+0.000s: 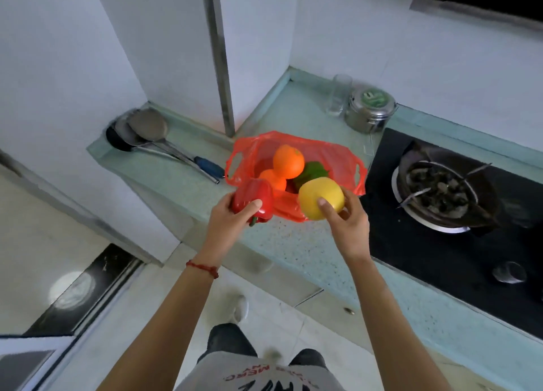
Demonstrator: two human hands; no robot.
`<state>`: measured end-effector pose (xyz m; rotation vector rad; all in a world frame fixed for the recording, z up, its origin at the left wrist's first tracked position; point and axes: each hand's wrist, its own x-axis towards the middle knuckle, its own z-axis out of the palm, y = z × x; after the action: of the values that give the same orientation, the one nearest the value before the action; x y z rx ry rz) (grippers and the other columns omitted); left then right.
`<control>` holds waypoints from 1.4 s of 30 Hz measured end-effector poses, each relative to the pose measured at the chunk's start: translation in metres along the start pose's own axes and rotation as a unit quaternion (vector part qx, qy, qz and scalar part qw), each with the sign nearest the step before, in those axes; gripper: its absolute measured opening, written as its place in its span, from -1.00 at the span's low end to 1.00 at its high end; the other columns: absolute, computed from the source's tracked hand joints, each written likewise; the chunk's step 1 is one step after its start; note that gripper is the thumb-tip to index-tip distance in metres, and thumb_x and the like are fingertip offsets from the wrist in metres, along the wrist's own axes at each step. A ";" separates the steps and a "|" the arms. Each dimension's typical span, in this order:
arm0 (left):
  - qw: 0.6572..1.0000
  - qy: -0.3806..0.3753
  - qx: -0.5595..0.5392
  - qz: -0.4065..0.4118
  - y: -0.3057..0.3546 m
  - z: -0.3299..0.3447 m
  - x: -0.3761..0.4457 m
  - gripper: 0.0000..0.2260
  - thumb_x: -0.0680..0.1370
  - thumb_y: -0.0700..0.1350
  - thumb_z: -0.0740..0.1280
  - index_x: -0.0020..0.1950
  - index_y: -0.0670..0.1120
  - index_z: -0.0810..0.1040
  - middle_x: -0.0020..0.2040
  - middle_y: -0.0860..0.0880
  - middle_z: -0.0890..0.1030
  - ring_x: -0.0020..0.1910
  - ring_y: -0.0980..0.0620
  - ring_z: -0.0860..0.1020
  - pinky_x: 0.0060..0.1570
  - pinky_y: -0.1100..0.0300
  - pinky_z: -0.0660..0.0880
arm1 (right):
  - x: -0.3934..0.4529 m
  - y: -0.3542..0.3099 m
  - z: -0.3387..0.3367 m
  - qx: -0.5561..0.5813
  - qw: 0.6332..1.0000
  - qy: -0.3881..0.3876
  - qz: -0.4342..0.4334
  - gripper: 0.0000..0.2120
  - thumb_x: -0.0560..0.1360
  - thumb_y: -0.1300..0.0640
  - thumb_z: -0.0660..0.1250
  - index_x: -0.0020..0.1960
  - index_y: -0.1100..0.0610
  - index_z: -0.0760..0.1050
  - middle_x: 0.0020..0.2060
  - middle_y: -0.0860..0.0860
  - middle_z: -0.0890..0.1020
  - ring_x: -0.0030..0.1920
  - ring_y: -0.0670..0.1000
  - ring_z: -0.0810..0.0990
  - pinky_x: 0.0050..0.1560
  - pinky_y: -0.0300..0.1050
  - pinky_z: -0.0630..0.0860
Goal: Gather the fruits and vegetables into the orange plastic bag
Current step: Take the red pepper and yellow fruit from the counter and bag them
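An orange plastic bag (332,155) lies open on the pale green counter (293,243). Inside it I see two oranges, one on top (288,161) and one lower (273,179), and a green vegetable (314,170). My left hand (232,217) grips a red bell pepper (255,198) at the bag's near left rim. My right hand (346,217) holds a round yellow fruit (321,198) over the bag's near right rim.
Metal ladles and a skimmer (147,132) lie at the counter's left end. A steel lidded tin (370,110) and a glass (339,95) stand at the back. A black gas hob with a burner (437,191) is right of the bag.
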<state>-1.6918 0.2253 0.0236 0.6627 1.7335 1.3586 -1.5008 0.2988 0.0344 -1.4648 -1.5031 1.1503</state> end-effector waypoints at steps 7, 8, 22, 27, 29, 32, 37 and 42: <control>0.995 -0.082 0.049 0.032 0.033 0.002 0.097 -0.75 0.27 0.09 0.49 -0.13 0.16 0.51 -0.10 0.12 0.59 0.00 -0.01 0.59 0.07 -0.03 0.53 | 0.049 -0.024 0.032 -0.051 0.996 0.070 -0.007 -0.43 0.38 -0.01 0.44 0.33 0.04 0.35 0.05 -0.08 0.46 0.03 -0.07 0.45 0.01 -0.18 0.42; 0.994 -0.091 0.059 0.030 0.036 0.003 0.107 -0.75 0.26 0.12 0.48 -0.15 0.16 0.50 -0.11 0.12 0.59 -0.02 0.00 0.59 0.08 -0.06 0.53 | 0.054 -0.025 0.036 -0.065 0.995 0.077 -0.008 -0.42 0.37 -0.01 0.44 0.33 0.03 0.34 0.05 -0.09 0.45 0.03 -0.08 0.44 0.03 -0.16 0.43; 0.979 -0.129 0.151 -0.054 0.033 0.021 0.168 -0.49 0.26 0.18 0.46 0.07 -0.10 0.54 -0.01 -0.10 0.63 -0.01 -0.08 0.59 0.10 -0.11 0.52 | 0.085 0.001 0.039 -0.175 0.980 0.051 0.078 -0.33 0.33 -0.14 0.43 0.35 0.03 0.29 0.22 0.05 0.50 0.18 0.09 0.48 0.15 0.03 0.47; 0.979 -0.121 0.159 -0.038 0.033 0.026 0.171 -0.57 0.41 0.04 0.41 0.18 -0.14 0.47 0.03 -0.04 0.55 0.01 -0.01 0.51 0.03 0.11 0.44 | 0.086 0.004 0.042 -0.193 0.977 0.017 0.091 -0.30 0.33 -0.19 0.40 0.38 -0.02 0.25 0.21 0.03 0.50 0.16 0.09 0.49 0.11 0.08 0.49; 0.979 -0.121 0.159 -0.031 0.034 0.028 0.172 -0.57 0.42 0.03 0.40 0.21 -0.12 0.45 0.02 -0.02 0.51 0.00 0.02 0.47 0.00 0.14 0.40 | 0.086 0.003 0.044 -0.210 0.973 0.002 0.099 -0.29 0.34 -0.21 0.39 0.39 -0.02 0.24 0.22 0.04 0.49 0.18 0.10 0.48 0.11 0.09 0.49; 0.979 -0.119 0.165 -0.022 0.036 0.030 0.174 -0.54 0.43 0.05 0.39 0.26 -0.10 0.42 0.04 0.01 0.48 0.01 0.04 0.44 0.01 0.14 0.37 | 0.087 0.001 0.046 -0.220 0.971 -0.010 0.099 -0.29 0.36 -0.21 0.37 0.40 0.00 0.21 0.25 0.05 0.46 0.21 0.10 0.45 0.11 0.06 0.47; 0.982 -0.106 0.158 -0.008 0.033 0.027 0.177 -0.52 0.41 0.05 0.41 0.26 -0.11 0.44 0.11 -0.02 0.54 0.06 0.03 0.48 0.03 0.15 0.40 | 0.088 -0.003 0.048 -0.231 0.969 -0.020 0.090 -0.24 0.37 -0.21 0.36 0.43 0.03 0.16 0.32 0.07 0.41 0.26 0.11 0.42 0.16 0.08 0.45; 0.991 -0.093 0.095 -0.004 0.031 0.020 0.170 -0.43 0.41 0.01 0.42 0.34 -0.13 0.36 0.27 -0.03 0.48 0.27 0.00 0.45 0.27 0.07 0.39 | 0.085 -0.002 0.047 -0.221 0.973 -0.009 0.064 -0.27 0.37 -0.21 0.36 0.42 0.03 0.20 0.37 0.04 0.37 0.35 0.07 0.34 0.21 0.05 0.41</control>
<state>-1.7671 0.3805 0.0043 0.8593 1.7245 1.0986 -1.5526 0.3784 0.0137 -1.8730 -1.7783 0.9381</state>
